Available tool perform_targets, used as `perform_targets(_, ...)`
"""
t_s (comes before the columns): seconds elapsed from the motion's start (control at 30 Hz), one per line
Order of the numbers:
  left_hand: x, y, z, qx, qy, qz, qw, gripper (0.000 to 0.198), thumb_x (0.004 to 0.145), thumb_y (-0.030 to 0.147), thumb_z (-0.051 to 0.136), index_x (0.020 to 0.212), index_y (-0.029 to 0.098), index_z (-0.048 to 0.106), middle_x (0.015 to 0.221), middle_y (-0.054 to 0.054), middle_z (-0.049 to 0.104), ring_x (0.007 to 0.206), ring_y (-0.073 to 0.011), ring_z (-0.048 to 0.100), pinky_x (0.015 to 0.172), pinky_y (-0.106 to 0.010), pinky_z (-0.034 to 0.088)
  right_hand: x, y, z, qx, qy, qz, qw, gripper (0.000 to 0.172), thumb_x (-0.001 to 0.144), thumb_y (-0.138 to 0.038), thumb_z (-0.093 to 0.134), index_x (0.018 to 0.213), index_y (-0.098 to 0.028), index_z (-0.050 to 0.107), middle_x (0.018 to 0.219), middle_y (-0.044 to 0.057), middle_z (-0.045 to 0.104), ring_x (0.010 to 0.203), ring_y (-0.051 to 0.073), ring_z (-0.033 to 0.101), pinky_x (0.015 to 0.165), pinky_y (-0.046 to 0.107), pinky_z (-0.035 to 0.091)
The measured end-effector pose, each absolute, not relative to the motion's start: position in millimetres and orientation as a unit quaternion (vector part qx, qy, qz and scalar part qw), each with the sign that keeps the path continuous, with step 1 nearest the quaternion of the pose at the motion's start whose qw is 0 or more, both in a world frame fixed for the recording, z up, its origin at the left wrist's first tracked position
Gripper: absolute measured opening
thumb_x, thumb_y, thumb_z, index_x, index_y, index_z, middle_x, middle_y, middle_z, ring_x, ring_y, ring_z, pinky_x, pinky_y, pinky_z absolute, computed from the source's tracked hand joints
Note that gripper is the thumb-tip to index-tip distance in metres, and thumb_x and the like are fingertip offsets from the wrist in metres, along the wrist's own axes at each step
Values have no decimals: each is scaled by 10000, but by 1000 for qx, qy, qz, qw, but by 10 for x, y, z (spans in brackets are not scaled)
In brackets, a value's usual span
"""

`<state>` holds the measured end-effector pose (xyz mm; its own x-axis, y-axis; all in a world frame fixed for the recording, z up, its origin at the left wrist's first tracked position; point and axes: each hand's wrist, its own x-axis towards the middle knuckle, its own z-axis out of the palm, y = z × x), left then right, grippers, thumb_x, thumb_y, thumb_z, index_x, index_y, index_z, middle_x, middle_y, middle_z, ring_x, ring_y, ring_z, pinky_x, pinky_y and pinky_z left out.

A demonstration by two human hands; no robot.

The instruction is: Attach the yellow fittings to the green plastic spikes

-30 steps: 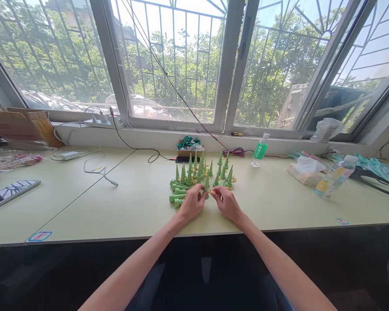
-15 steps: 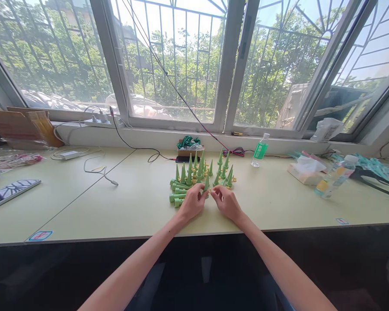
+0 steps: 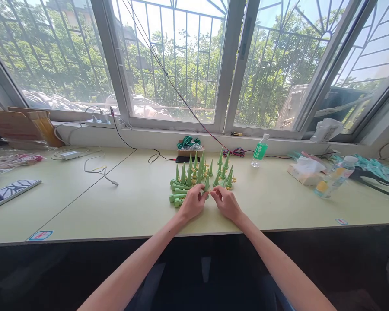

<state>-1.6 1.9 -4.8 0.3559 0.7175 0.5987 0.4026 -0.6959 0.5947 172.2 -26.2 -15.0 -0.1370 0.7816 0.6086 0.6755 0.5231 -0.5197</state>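
Several green cone-shaped plastic spikes (image 3: 197,172) stand upright in a cluster on the pale green table (image 3: 132,207), some with small yellow parts at the base. More green spikes (image 3: 176,197) lie flat at the cluster's left. My left hand (image 3: 192,202) is closed in a pinch around one upright green spike (image 3: 206,184) at the cluster's front. My right hand (image 3: 226,202) is pinched right beside it, fingertips at a small yellow piece by that spike's base.
A green-labelled water bottle (image 3: 259,150) stands behind right, and a second bottle (image 3: 333,177) and tissue pack (image 3: 306,169) lie further right. A small box of green parts (image 3: 188,147) sits behind the cluster. Cables (image 3: 97,166), a charger and a phone (image 3: 9,193) lie left.
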Motion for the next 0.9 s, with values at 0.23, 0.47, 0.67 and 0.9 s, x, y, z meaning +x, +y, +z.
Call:
perform_targets(0.23, -16, 28, -60, 807, 343, 449, 169, 89, 913, 259, 511, 897, 171, 509, 765, 9, 524, 544, -80, 443, 538, -223, 365, 1730, -245, -164, -482, -766, 43, 423, 337, 1000, -378, 388, 762, -194, 540, 666, 11, 575, 586, 138, 498, 590, 247, 347)
perform_targets(0.47, -18, 27, -58, 807, 343, 452, 167, 82, 913, 250, 506, 891, 171, 506, 778, 2, 535, 554, -84, 452, 537, -222, 365, 1720, -261, -148, -500, -754, 51, 422, 307, 990, -409, 408, 819, -196, 548, 680, 6, 594, 555, 131, 496, 571, 244, 332)
perform_targets(0.67, -22, 32, -66, 806, 348, 449, 167, 77, 908, 245, 511, 898, 169, 512, 773, 2, 538, 556, -87, 453, 545, -226, 372, 1729, -255, -160, -475, -767, 49, 429, 251, 984, -352, 424, 837, -194, 553, 715, 19, 608, 600, 139, 515, 601, 243, 353)
perform_targets(0.9, -18, 35, -73, 809, 340, 451, 163, 73, 910, 242, 511, 911, 170, 521, 793, -2, 548, 561, -86, 464, 545, -223, 378, 1728, -262, -153, -505, -753, 49, 419, 327, 995, -412, 399, 790, -199, 537, 630, -1, 564, 545, 135, 487, 566, 243, 311)
